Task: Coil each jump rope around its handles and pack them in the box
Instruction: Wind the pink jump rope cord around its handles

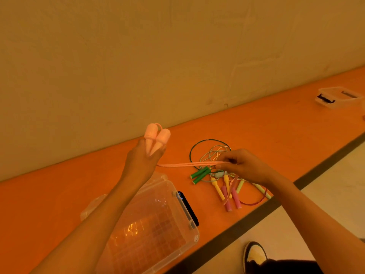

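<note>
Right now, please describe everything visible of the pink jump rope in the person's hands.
The pink jump rope looks like matte plastic. Its two cone-shaped handles stand side by side, thick rounded ends up, gripped at their narrow ends by the left hand. A small loop of cord shows above them. Several thin strands run nearly level from that hand to the right hand, whose fingers pinch them taut, above the orange surface. It is not yet coiled.

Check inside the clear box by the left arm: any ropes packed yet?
No rope shows in the clear box; only its bare gridded bottom is visible. The left forearm covers its near-left part, so that corner cannot be checked.
</note>
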The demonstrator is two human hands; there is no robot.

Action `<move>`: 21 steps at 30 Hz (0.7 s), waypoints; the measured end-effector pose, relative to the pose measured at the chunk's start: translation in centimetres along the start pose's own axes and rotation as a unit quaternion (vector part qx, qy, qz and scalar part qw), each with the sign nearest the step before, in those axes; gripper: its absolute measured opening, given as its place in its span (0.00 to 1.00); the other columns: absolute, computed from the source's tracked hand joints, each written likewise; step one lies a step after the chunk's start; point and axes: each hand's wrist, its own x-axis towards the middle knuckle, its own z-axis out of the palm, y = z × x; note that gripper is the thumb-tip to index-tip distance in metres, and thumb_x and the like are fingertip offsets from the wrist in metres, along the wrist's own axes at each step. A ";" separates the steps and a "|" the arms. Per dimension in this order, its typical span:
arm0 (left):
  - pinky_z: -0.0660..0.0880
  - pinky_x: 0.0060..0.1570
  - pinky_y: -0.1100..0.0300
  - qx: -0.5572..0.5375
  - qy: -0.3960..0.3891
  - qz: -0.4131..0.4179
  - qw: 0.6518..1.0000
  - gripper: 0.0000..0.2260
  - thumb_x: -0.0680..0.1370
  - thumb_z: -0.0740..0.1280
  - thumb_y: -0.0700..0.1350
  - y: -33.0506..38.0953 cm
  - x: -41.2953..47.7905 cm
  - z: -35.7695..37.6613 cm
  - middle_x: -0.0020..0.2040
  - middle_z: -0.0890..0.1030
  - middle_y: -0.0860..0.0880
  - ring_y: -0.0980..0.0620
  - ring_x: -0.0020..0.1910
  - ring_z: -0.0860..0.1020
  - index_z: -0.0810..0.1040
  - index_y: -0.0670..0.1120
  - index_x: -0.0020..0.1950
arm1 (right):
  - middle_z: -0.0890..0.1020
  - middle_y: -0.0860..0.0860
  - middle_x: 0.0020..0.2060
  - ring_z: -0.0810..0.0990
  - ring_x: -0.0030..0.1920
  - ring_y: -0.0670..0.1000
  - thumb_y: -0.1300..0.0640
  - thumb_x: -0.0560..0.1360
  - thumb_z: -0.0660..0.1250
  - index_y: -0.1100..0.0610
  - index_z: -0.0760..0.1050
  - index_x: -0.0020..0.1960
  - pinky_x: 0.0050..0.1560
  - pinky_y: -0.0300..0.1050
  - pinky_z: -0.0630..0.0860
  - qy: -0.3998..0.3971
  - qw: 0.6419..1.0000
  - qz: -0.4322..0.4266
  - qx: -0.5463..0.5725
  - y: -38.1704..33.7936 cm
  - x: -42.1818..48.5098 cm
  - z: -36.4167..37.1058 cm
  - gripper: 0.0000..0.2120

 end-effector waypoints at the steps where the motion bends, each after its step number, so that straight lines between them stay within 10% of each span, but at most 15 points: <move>1: 0.73 0.38 0.55 0.005 0.003 0.004 1.000 0.14 0.78 0.66 0.61 0.1 -0.1 -0.2 0.48 0.81 0.48 0.48 0.45 0.79 0.73 0.55 0.59 | 0.80 0.42 0.36 0.74 0.33 0.42 0.45 0.76 0.66 0.44 0.81 0.48 0.33 0.40 0.69 0.009 1.000 -0.002 0.010 -0.2 -0.1 -0.4 0.06; 6: 0.74 0.39 0.53 0.056 -0.036 0.021 0.998 0.20 0.76 0.58 0.73 -0.1 -0.2 -0.3 0.46 0.80 0.50 0.49 0.43 0.78 0.70 0.60 0.57 | 0.82 0.48 0.37 0.77 0.37 0.52 0.49 0.75 0.68 0.49 0.83 0.49 0.35 0.46 0.71 0.055 0.997 -0.046 0.042 -1.1 -0.4 -1.3 0.07; 14: 0.79 0.41 0.51 0.157 -0.199 0.063 0.965 0.23 0.80 0.57 0.64 0.5 -2.4 2.1 0.49 0.80 0.49 0.52 0.43 0.80 0.72 0.49 0.65 | 0.82 0.44 0.44 0.81 0.46 0.49 0.52 0.76 0.69 0.51 0.83 0.51 0.45 0.48 0.79 0.151 0.984 -0.056 0.080 -1.9 -0.4 -2.2 0.06; 21: 0.74 0.36 0.57 0.168 -0.329 0.128 0.921 0.42 0.65 0.51 0.83 2.5 -4.9 3.8 0.47 0.80 0.54 0.56 0.41 0.79 0.69 0.56 0.67 | 0.82 0.48 0.43 0.79 0.45 0.48 0.57 0.77 0.71 0.51 0.83 0.48 0.44 0.47 0.76 0.218 0.973 -0.063 0.042 -1.9 0.0 -2.1 0.03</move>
